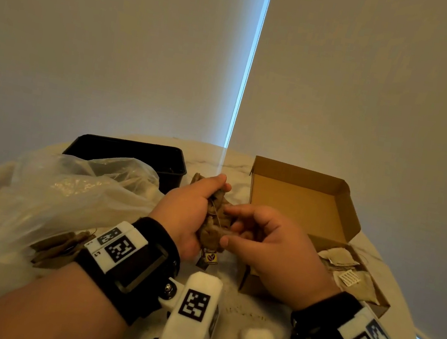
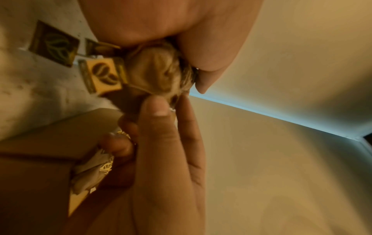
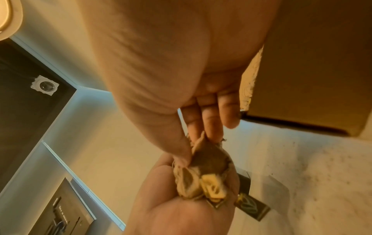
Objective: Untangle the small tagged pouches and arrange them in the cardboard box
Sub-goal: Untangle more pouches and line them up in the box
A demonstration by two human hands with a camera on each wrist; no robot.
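Observation:
My left hand point(image 1: 196, 208) grips a tangled bunch of small brown pouches point(image 1: 212, 225) above the table, strings and square paper tags point(image 1: 210, 258) dangling below it. My right hand point(image 1: 261, 239) pinches one pouch point(image 3: 209, 159) at the bunch's right side between thumb and fingers. In the left wrist view the bunch point(image 2: 159, 73) sits against my palm with yellow and dark tags point(image 2: 104, 74) hanging beside it. The cardboard box point(image 1: 298, 203) stands open just right of my hands; its lower part point(image 1: 371, 281) holds several flat pale pouches point(image 1: 342, 258).
A crumpled clear plastic bag point(image 1: 52, 201) covers the table's left side, with more brown pouches point(image 1: 60, 246) under its near edge. A black tray point(image 1: 129, 152) stands behind it. The round marble table point(image 1: 250, 310) shows between my wrists.

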